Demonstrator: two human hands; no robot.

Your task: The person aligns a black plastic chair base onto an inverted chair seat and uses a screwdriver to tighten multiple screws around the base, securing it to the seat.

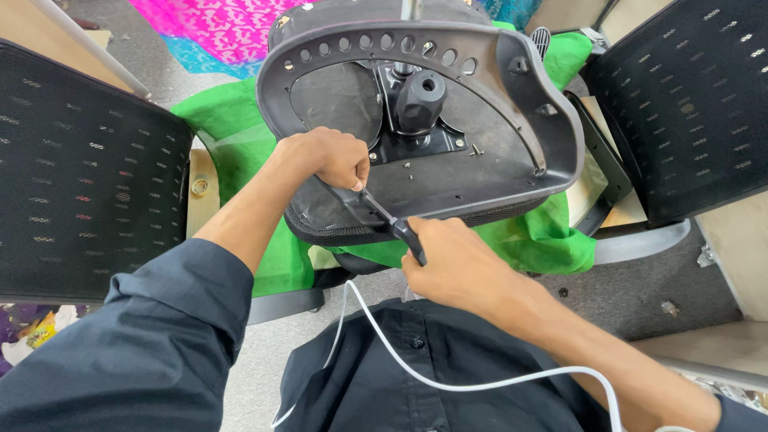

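Observation:
An upturned office-chair seat (512,152) lies in front of me, its black plastic underside up, with a metal mechanism plate and a round black socket (420,100) in the middle. My left hand (328,156) is closed around a black bracket part at the seat's near edge. My right hand (452,264) grips the black handle of a screwdriver (392,220), whose shaft points up toward the left hand. The tip is hidden under my left fingers.
The seat rests on green cloth (232,120). Black mesh chair backs stand at the left (80,176) and right (688,104). A white cable (448,386) runs across my dark shirt. Pink patterned fabric (216,24) lies behind, on a grey floor.

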